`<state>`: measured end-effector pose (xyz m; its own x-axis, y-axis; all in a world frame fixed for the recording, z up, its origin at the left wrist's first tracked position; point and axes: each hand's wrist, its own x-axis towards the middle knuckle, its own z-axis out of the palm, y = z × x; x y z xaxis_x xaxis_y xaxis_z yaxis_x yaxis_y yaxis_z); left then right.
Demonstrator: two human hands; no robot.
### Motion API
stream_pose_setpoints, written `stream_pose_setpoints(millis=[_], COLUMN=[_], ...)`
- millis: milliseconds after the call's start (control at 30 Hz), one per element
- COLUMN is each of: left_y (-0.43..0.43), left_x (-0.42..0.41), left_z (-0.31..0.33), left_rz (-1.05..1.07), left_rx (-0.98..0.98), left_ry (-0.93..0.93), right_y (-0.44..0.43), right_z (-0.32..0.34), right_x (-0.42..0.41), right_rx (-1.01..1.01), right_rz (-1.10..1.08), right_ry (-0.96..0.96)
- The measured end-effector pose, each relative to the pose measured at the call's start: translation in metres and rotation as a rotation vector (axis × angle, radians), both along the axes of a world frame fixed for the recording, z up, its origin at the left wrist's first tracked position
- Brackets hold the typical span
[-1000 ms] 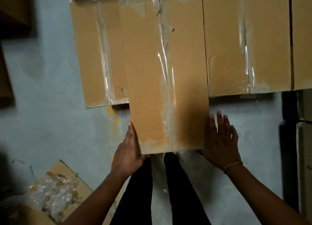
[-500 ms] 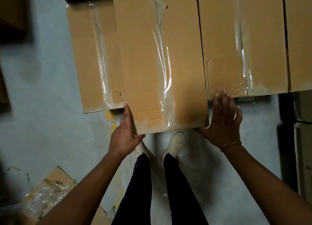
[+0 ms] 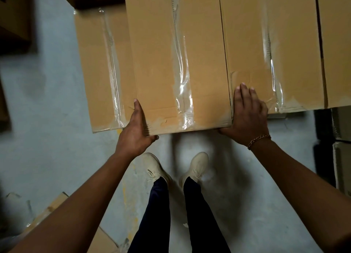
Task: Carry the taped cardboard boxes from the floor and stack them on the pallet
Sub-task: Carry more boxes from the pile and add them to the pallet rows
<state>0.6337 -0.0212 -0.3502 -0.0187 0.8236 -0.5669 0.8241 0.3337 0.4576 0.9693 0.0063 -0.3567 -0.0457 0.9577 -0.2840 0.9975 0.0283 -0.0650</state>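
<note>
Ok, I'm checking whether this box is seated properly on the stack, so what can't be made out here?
Head view:
- The pallet: none shows; boxes cover whatever lies beneath.
- The middle box: far end cut by the top edge; underside faces away.
- The right hand: thumb hidden behind the box's corner.
- The left hand: fingers mostly tucked under the near edge.
- The floor box, lower left: blurred, crossed by the left arm.

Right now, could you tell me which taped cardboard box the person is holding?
The middle box, flanked by others: the left hand grips its near left corner, the right hand rests at its near right corner.
</note>
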Motion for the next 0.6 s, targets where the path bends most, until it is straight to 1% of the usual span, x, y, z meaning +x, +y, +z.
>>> stream_pose_setpoints(millis=[367,600], left_y=[0.013,0.021], left_x=[0.001,-0.001], left_z=[-0.001,-0.004], left_rz=[0.009,0.015], left_rx=[0.022,0.028], left_ry=[-0.016,-0.020], right_y=[0.007,0.013], right_z=[-0.002,-0.001], right_x=[-0.002,-0.004], right_rx=[0.064,0.074], right_rz=[-0.047,-0.072], right_ry=[0.047,0.046])
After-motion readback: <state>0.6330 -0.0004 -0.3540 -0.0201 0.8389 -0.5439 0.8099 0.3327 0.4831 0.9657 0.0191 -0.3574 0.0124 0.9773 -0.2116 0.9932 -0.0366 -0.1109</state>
